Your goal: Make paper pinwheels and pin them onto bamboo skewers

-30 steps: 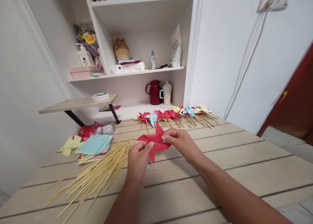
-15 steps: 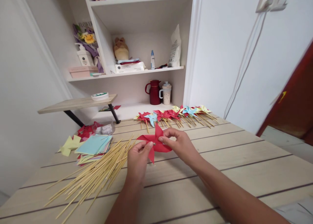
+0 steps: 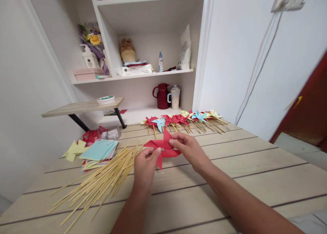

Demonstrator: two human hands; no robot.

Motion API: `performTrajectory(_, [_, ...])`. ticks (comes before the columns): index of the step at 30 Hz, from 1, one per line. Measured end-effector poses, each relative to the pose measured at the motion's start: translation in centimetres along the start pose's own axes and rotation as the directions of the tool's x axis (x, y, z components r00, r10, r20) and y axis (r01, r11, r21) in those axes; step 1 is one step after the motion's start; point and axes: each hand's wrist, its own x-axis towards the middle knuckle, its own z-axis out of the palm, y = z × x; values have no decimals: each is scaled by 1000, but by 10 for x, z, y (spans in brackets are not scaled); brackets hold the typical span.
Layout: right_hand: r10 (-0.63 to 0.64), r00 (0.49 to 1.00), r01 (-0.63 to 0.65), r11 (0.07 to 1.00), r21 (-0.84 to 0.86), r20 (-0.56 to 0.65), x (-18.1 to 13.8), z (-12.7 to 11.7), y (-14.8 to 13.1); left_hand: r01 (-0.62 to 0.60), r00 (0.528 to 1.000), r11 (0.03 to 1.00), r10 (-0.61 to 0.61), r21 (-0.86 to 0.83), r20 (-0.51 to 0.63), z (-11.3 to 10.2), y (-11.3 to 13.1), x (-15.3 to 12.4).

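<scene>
Between my two hands is a red paper pinwheel point(image 3: 170, 153), with a small metallic-looking fastener at its centre. My left hand point(image 3: 145, 164) pinches its left side near the centre, thumb on top. On the upper right, my right hand point(image 3: 187, 148) grips a blade between thumb and fingers. The undersides of both hands are hidden. A loose pile of thin wooden sticks point(image 3: 102, 181) lies on the table just left of my left hand. Beyond my hands, finished-looking pinwheels on sticks point(image 3: 176, 119) lie in a row of red, blue and yellow.
Stacked coloured paper squares point(image 3: 98, 150) lie at the left, beside a yellow paper pinwheel point(image 3: 75, 150) and a clear container point(image 3: 111, 134). A small raised stand point(image 3: 84, 107) is behind them. On the white shelf stand a dark red jug point(image 3: 162, 97) and a speckled cup point(image 3: 175, 98).
Both hands keep their hold on the red pinwheel, whose pose is nearly the same. The whole view has shifted slightly, with most things appearing a little further right.
</scene>
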Motion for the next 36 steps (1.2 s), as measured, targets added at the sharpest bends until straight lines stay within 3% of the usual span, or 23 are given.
performTrajectory(7, [-6, 996, 6, 1000, 2, 87, -2, 0, 1, -3, 1000, 1000, 3, 5, -9, 0, 0, 0])
performTrajectory(16, [37, 999, -37, 998, -45, 13, 0, 0, 3, -26, 998, 999, 25, 24, 59, 0, 2, -2])
performTrajectory(36, [70, 996, -71, 997, 14, 58, 0, 0, 2, -48, 997, 996, 43, 79, 61, -1, -2, 1])
